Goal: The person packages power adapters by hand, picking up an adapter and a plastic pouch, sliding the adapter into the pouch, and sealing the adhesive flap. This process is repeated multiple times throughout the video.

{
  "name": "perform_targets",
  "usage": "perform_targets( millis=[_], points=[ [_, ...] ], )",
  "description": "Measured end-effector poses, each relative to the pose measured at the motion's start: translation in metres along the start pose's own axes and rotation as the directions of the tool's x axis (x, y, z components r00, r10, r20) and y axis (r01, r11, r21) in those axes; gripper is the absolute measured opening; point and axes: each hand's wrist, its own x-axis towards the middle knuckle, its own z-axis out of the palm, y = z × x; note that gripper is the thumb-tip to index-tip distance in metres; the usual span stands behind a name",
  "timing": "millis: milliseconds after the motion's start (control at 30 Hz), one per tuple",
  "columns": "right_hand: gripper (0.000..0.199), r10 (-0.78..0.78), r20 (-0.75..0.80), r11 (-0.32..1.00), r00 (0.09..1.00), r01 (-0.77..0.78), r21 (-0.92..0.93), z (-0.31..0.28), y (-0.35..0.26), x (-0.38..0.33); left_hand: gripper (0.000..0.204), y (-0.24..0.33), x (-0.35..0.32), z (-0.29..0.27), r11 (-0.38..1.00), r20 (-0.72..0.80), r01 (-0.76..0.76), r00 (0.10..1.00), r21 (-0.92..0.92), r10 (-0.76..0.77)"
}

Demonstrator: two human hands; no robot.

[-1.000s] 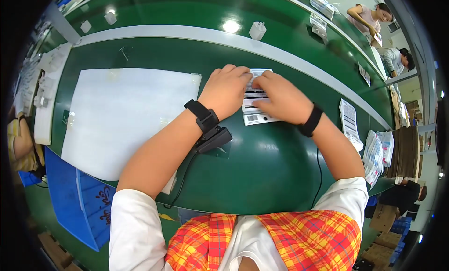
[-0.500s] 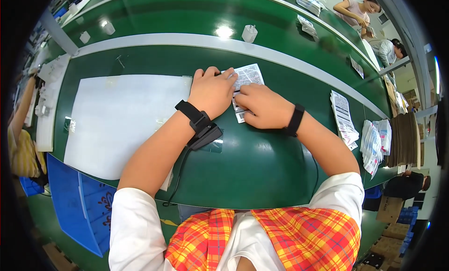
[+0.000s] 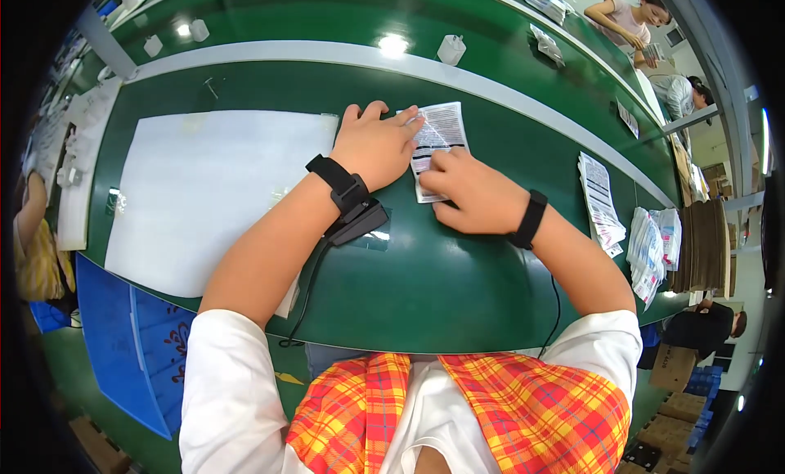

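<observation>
Leaflet: a white printed paper leaflet (image 3: 440, 139) lies flat on the green table (image 3: 458, 269), right in front of the person, both hands on it.
Left hand: the left hand (image 3: 378, 147) is spread, palm down, fingers pressing the leaflet's left edge.
Right hand: the right hand (image 3: 473, 197) is curled, fingertips pinning the lower edge; nothing is lifted.
Progress: it looks mid-fold or mid-flattening; the sheet seems partly creased, not set aside yet.
Nearby: a big white sheet (image 3: 204, 196) sits just left; a stack of printed leaflets (image 3: 601, 200) and bagged packets (image 3: 654, 245) wait well off to the right.
</observation>
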Motion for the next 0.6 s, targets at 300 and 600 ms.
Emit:
perform_targets(
  millis=[300,600],
  points=[
    [0.029,-0.083,-0.035,0.997,0.996,0.083,0.008,0.006,-0.025,-0.074,0.095,0.002,-0.007,-0.014,0.998,0.176,-0.01,0.984,-0.059,0.02],
    [0.046,0.379,-0.394,0.864,0.838,-0.168,0.475,-0.09,0.092,0.015,0.103,0.003,-0.01,-0.02,0.999,0.155,-0.024,0.987,-0.048,0.031]
  ],
)
